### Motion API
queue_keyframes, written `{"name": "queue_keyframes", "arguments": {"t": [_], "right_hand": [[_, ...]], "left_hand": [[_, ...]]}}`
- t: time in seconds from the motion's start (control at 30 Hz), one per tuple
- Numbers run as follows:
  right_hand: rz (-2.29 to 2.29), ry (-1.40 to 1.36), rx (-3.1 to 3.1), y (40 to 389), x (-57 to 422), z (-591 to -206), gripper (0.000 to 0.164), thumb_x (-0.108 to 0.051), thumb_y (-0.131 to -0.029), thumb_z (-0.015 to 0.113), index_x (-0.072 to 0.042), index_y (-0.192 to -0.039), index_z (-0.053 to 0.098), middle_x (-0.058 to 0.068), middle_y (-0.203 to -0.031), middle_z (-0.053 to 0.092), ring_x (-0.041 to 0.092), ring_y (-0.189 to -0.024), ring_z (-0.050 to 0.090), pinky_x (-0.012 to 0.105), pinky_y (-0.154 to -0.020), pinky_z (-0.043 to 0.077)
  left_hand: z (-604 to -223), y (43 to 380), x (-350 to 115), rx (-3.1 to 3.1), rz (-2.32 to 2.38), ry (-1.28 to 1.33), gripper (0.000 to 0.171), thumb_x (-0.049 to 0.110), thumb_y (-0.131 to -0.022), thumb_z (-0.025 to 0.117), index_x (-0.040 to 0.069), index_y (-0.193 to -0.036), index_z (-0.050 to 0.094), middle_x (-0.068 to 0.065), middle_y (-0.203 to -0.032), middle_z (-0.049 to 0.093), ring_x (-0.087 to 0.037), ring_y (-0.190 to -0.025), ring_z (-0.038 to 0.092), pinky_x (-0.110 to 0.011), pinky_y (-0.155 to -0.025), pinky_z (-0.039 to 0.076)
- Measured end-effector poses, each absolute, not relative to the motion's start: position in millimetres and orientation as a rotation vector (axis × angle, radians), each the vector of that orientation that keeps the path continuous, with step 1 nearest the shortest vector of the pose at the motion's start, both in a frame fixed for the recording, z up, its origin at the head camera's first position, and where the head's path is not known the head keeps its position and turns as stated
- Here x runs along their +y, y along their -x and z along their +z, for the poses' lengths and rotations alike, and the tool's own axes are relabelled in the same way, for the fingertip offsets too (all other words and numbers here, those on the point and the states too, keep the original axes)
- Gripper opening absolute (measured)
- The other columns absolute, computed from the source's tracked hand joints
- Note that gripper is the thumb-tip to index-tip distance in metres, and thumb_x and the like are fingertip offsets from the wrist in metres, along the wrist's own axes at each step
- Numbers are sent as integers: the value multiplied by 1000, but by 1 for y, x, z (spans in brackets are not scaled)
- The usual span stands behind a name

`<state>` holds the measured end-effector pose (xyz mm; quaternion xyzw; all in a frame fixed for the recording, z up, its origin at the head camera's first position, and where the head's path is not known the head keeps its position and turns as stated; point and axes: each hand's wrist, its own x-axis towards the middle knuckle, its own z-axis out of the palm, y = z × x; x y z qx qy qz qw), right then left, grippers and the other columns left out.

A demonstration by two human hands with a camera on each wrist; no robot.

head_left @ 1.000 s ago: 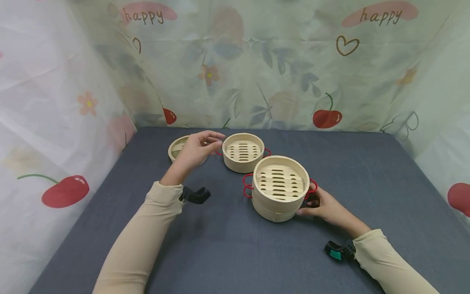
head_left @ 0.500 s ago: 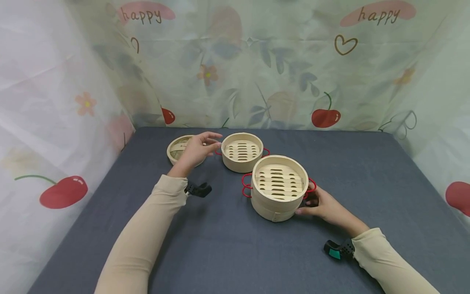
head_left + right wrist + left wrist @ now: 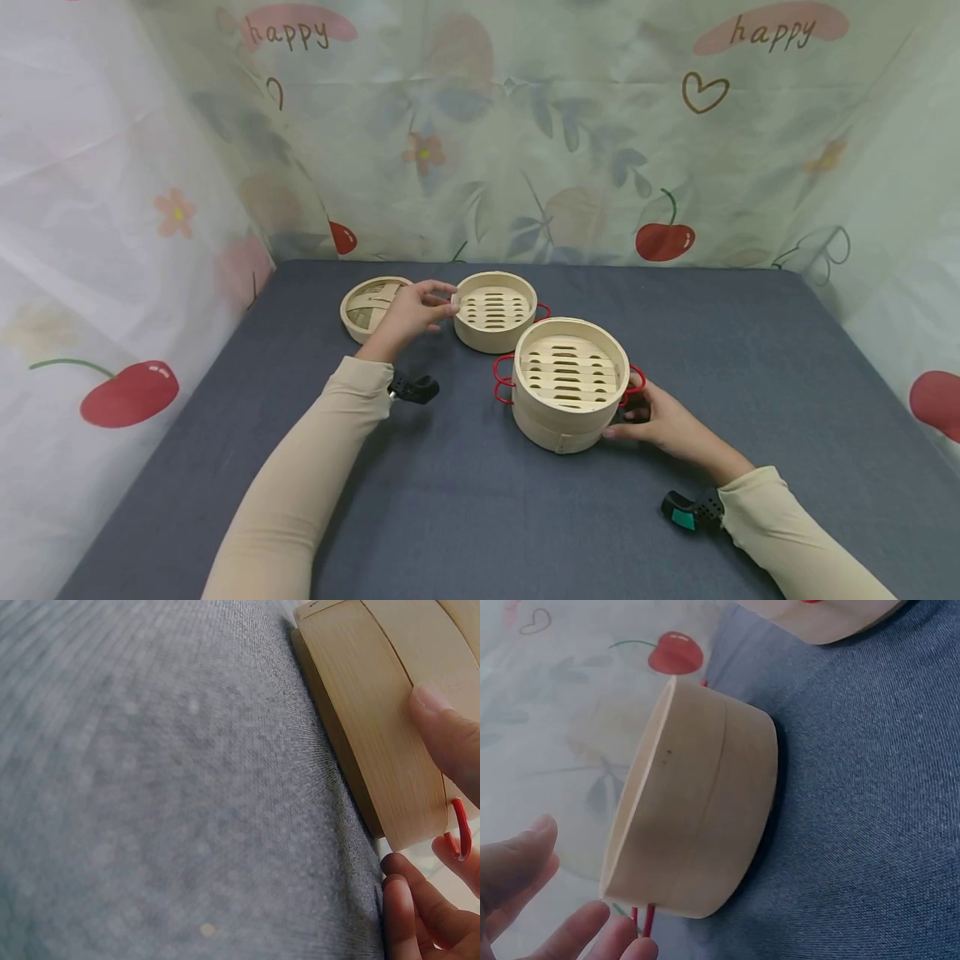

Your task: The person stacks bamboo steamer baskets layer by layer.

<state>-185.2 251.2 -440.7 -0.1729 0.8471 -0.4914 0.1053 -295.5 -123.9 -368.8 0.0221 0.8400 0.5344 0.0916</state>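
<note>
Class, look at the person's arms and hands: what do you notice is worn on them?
The left sleeve and right sleeve are long, plain beige, reaching the wrists. A black device sits at the left wrist; a similar black device at the right has a teal patch. Both hands are gloveless.
</note>
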Motion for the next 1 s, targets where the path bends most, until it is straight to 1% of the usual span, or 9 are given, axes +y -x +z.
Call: {"name": "queue_keyframes", "arguments": {"t": [0.3, 0.57, 1.0], "right_hand": [[-1468, 518, 2477, 186, 252, -442, 76, -14, -78, 82, 1, -138, 38, 21, -127, 53, 19, -93, 61, 24, -75, 50], [-1462, 516, 2483, 186, 252, -442, 76, -14, -77, 82, 1, -138, 39, 22, -126, 53, 19, -93, 61, 23, -75, 50], [-1437, 486, 2503, 185, 251, -440, 75, -15, -77, 82, 2, -137, 40, 21, -125, 54, 19, -90, 59, 23, -73, 49]], "left_hand": [[-378, 300, -124, 2521, 1578, -26, 41, 15, -90, 70, 10, -129, 60, -19, -129, 57, -31, -112, 61, -42, -88, 53], [-381, 303, -122, 2497, 1576, -8, 42, 14, -89, 71, 10, -129, 60, -17, -133, 51, -31, -114, 58, -42, -88, 54], [-388, 308, -123, 2417, 1554, -105, 45, 15, -91, 69, 9, -134, 56, -20, -133, 49, -33, -114, 57, -45, -90, 53]]}}
